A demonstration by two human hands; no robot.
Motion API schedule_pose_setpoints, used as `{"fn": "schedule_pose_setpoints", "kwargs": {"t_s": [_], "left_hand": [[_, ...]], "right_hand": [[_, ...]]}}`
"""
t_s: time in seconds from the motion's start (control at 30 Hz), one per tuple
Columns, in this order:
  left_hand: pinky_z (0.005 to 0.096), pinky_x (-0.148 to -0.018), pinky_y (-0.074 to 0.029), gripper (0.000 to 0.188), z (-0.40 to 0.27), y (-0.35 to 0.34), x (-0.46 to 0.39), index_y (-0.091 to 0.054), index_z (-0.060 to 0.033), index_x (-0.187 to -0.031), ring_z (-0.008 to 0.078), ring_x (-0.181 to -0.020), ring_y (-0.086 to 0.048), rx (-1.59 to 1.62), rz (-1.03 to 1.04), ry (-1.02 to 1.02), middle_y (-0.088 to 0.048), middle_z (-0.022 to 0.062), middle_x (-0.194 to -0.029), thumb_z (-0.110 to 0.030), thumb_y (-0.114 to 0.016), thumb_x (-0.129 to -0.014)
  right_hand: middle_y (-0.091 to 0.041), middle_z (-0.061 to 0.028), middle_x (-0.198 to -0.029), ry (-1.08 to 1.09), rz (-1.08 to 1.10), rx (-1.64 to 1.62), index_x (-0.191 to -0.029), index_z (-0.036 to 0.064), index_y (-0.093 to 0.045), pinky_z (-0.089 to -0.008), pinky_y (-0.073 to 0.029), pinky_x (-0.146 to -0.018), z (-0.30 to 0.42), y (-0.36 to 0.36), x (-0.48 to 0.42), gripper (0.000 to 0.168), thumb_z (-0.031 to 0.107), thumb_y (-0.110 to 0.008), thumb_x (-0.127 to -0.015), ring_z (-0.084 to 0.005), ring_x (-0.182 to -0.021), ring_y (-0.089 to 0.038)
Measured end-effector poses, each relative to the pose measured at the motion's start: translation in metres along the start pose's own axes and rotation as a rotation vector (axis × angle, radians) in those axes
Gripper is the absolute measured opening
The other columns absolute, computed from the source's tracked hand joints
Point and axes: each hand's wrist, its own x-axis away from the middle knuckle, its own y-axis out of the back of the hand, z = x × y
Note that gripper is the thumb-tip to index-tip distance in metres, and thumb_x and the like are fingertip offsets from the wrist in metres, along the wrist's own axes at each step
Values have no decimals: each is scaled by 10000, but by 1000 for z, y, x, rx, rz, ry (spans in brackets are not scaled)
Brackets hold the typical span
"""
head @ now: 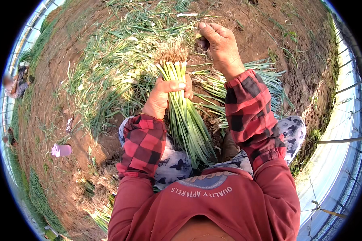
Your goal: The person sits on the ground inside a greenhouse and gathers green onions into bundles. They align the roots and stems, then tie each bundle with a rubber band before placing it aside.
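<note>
My left hand is wrapped around a thick bunch of green onions. Their brown, stringy roots point away from me, and the green leaves fan down towards my lap. My right hand is raised to the right of the roots, apart from the bunch. A small yellow-green leaf scrap shows between its thumb and curled fingers. Beneath my right forearm, a pile of loose green onions lies on the soil, partly hidden by the checked sleeve.
A wide heap of stripped leaves covers the soil ahead and to the left. Rooted onion bunches lie by my left side. Farther left are a pink container and a person. Plastic sheeting runs along the right.
</note>
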Motion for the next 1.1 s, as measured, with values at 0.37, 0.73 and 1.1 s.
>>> {"fn": "schedule_pose_setpoints", "kwargs": {"t_s": [0.37,0.73,1.1], "left_hand": [[388,-823,-458,366,11,7,-3,-472,-22,-1078,212,-774,-571,-189,-227,-291,-563,77,-803,-49,-614,-742],[342,-687,-481,516,-15,21,21,-460,-18,-1174,190,-715,-535,-192,-147,-79,-527,67,-829,-78,-648,-698],[309,-609,-503,469,-16,10,15,-523,41,-1081,183,-658,-589,-310,-341,-206,-586,82,-778,-46,-684,-650]], "right_hand": [[-604,-41,-969,-425,479,6,-1084,16,-573,-279,-452,-827,-54,-43,95,510,79,-778,-622,-117,-896,-543],[-615,-56,-934,-607,571,-501,-1061,-5,-608,-317,-443,-835,-118,-36,130,579,526,-597,-830,-150,-921,-553],[-610,-82,-923,25,45,1426,-944,117,-642,-393,-465,-778,-239,134,116,171,167,-581,-792,-283,-892,-560]]}}
